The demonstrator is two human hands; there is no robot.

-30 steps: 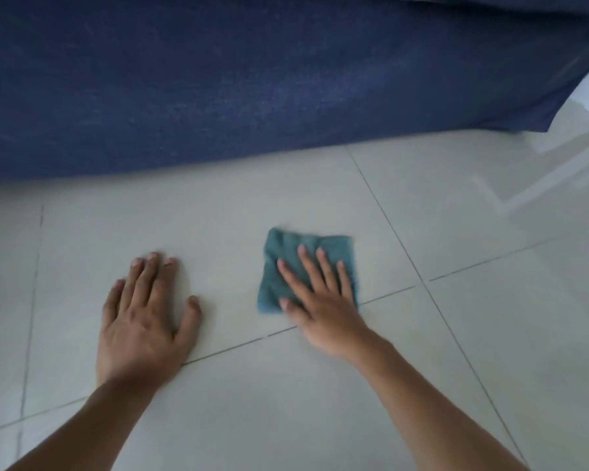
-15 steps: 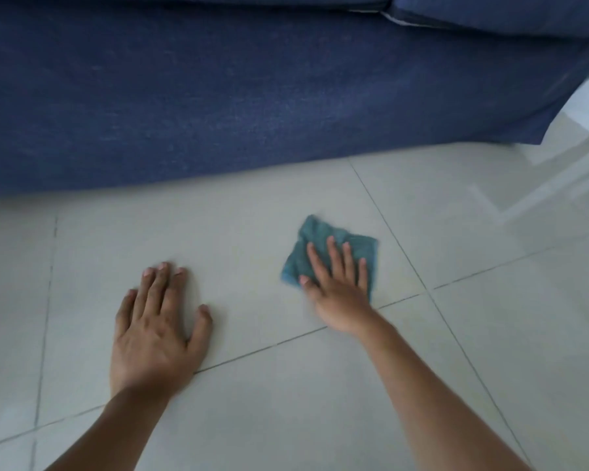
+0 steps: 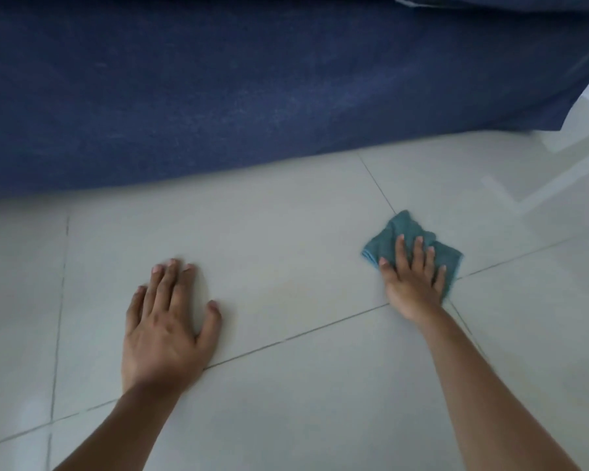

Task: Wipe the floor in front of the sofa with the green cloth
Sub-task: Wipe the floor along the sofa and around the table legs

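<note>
The green cloth (image 3: 405,229) lies folded on the pale tiled floor (image 3: 286,239), close to where two grout lines cross. My right hand (image 3: 412,277) presses flat on top of it with the fingers spread, covering its near half. My left hand (image 3: 167,317) rests palm down on the bare tile to the left, fingers apart, holding nothing. The blue sofa (image 3: 252,79) fills the top of the view, its lower edge meeting the floor just beyond the cloth.
Grout lines run across the tiles between my hands and off to the right. At the far right, beyond the sofa's corner, the shiny floor (image 3: 558,171) reflects bright light and a pale frame.
My right hand has slid the cloth to the right across the tile, away from my left hand. The left hand has stayed planted on the floor.
</note>
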